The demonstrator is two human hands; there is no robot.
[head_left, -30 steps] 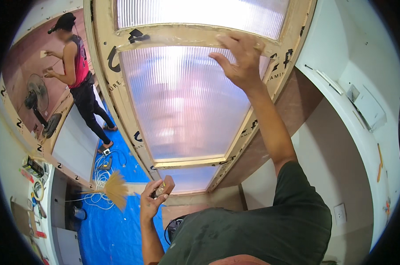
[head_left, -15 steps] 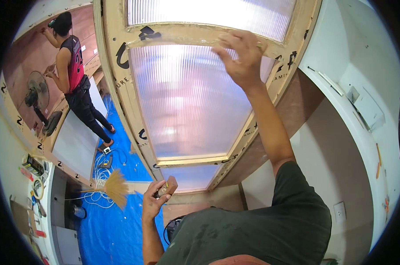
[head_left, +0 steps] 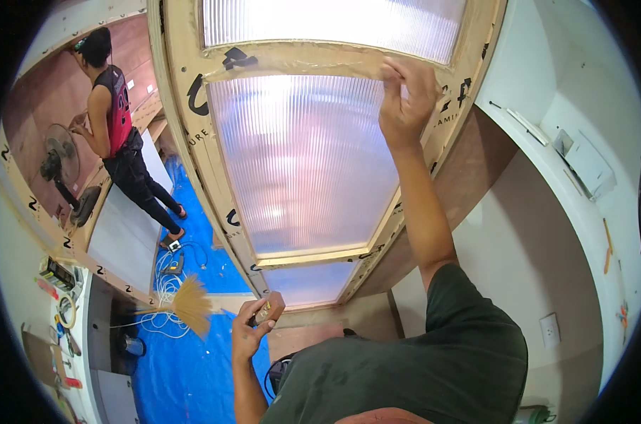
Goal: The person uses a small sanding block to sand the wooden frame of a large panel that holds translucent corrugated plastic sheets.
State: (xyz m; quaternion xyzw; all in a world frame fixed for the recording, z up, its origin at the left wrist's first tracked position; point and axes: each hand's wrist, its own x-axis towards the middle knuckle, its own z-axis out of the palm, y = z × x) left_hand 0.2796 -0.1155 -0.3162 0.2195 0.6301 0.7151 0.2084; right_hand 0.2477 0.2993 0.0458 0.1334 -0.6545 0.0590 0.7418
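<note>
Before me stands a pale wooden door frame (head_left: 179,127) with dark markings on it. Ribbed translucent panels (head_left: 306,169) fill its openings. Along the rail between the upper two panels runs a shiny clear strip (head_left: 313,67), like film or tape. At the right end of that rail is my right hand (head_left: 409,106), its fingertips pinched together; whatever they hold, if anything, is too small to make out. Low by the door's foot, my left hand (head_left: 246,332) is closed round a small brown block (head_left: 271,309) with a yellowish patch and a dark lower part.
Another person (head_left: 115,120) stands at the left, facing a wall beside a fan (head_left: 62,162). Blue sheeting (head_left: 172,374) covers the floor, with a broom (head_left: 189,305) and white cable (head_left: 166,286) on it. Tools lie on the left counter (head_left: 83,311); a white shelf (head_left: 546,152) curves along the right.
My right hand has shifted right and slightly down along the rail, its fingers going from spread to pinched. My left hand still holds the brown block.
</note>
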